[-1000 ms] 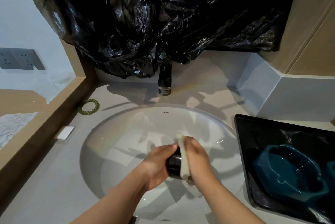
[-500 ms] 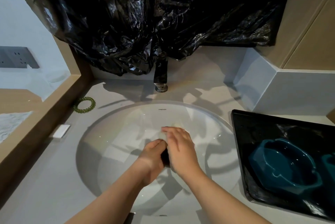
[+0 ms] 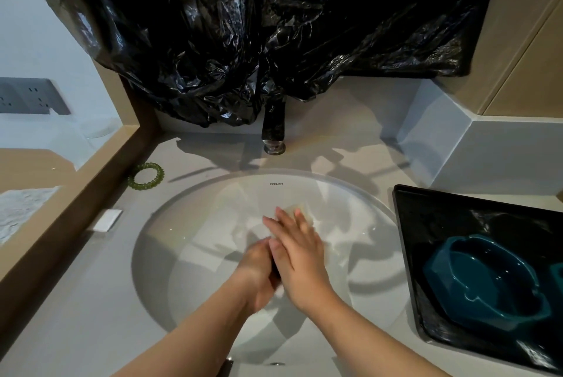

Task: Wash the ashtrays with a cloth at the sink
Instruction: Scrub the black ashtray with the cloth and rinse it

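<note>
Ashtray (image 3: 275,271) gripped by left hand (image 3: 257,274), right hand (image 3: 300,257) flat on cloth (image 3: 291,209), over white sink (image 3: 189,254).

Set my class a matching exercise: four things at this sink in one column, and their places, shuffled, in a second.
Things:
1 teal ashtray
2 green ring
3 cloth
4 black plastic bag

Places:
A under the right hand
B draped above the tap
C on the black tray
D on the counter, left of the tap

Pairs: 1-C, 2-D, 3-A, 4-B.
</note>
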Demonstrator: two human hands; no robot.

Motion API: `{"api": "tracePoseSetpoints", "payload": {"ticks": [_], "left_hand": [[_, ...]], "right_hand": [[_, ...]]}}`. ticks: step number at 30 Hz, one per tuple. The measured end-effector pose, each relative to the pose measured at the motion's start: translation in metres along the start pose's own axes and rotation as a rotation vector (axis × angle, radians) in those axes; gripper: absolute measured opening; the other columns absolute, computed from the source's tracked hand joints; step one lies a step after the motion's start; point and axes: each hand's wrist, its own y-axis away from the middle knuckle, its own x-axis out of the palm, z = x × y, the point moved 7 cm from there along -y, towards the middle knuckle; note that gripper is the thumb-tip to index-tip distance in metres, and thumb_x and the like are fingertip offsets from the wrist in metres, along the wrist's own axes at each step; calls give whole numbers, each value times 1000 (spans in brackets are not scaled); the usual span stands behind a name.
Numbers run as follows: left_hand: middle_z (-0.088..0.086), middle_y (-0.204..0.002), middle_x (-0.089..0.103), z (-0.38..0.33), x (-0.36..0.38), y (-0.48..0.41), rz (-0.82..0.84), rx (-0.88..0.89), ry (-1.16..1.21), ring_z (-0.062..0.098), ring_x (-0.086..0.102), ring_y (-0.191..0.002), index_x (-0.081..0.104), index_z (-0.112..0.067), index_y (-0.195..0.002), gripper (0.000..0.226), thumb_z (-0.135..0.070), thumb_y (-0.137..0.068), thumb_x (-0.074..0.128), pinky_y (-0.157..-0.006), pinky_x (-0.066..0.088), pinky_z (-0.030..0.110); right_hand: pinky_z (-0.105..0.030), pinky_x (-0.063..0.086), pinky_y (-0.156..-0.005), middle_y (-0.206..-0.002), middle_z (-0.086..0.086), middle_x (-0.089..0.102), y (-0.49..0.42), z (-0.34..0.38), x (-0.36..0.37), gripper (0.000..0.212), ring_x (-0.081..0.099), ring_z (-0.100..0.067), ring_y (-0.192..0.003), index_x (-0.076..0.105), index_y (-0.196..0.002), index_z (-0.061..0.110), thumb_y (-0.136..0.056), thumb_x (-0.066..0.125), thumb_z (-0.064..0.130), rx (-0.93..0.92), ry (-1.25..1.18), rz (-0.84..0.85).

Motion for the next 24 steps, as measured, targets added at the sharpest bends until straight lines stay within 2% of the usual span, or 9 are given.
{"api": "tracePoseSetpoints", "payload": {"ticks": [2, 5, 7, 10, 12, 15, 18, 21, 24], "left_hand": [[4, -91, 75, 4, 7, 2, 50, -19, -85, 14, 72, -81, 65, -10, -106, 40, -20, -104, 26, -68, 54, 27], [19, -92, 68, 1, 4, 2, 29, -5, -108, 26, 68, -75, 59, 6, -115, 37, -19, -101, 35, -58, 56, 34], [22, -99, 67, -3, 0, 0, -19, 14, -14, 29, 66, -81, 58, 4, -118, 36, -21, -100, 39, -64, 55, 37], [21, -117, 65, -5, -12, -8, -117, 15, 121, 31, 63, -102, 58, -2, -124, 39, -27, -99, 41, -82, 50, 36], [15, -118, 67, -4, -20, -11, -171, -17, 108, 30, 61, -110, 61, -7, -123, 41, -34, -99, 41, -89, 48, 37], [12, -109, 69, 3, -15, -6, -152, -82, 69, 25, 63, -103, 65, -9, -113, 36, -31, -101, 38, -81, 49, 33], [10, -96, 65, 11, -1, -2, -36, -117, 1, 18, 60, -90, 59, -8, -97, 37, -15, -103, 24, -78, 46, 28], [15, -83, 63, 10, -3, -8, -42, -54, -102, 24, 62, -76, 58, 0, -94, 34, -9, -102, 27, -62, 51, 31], [22, -88, 63, 2, -2, -7, -27, 24, -95, 32, 62, -73, 58, 9, -112, 35, -15, -100, 36, -53, 52, 33]], "right_hand": [[-23, 2, -115, -141, 30, 26, -3, -3, -6, 56, 8, 5, -139, 42, -135, 42, -87, 16, 55, -10, -9, -56], [-31, 29, -113, -138, 14, 47, -3, -33, -14, 35, 40, -8, -132, 40, -130, 48, -96, 33, 48, 321, -537, -102], [-31, 37, -106, -132, 6, 51, 0, -45, -10, 43, 49, -16, -124, 33, -141, 40, -98, 33, 45, 451, -711, -116], [-25, 27, -110, -143, 12, 38, 3, -35, 5, 57, 37, -7, -130, 26, -146, 28, -95, 31, 52, 377, -490, -10], [-32, 17, -118, -154, 12, 23, 6, -21, 12, 71, 21, -6, -141, 19, -150, 29, -86, 30, 59, 235, -332, 54], [-23, -4, -118, -153, 17, 7, 3, -10, 8, 53, -1, 1, -142, 21, -148, 26, -97, 28, 36, 42, -147, 111], [-14, -9, -113, -144, 22, 19, 1, 2, 1, 68, 3, 6, -137, 40, -142, 22, -83, 11, 41, -138, 40, 31], [-25, 22, -114, -137, 12, 48, -10, -24, -6, 48, 36, -5, -132, 55, -129, 27, -90, 27, 24, 178, -274, -73], [-29, 49, -81, -95, 9, 61, -9, -52, -5, 26, 61, -9, -85, 58, -104, 33, -94, 38, 20, 529, -800, -113]]}}
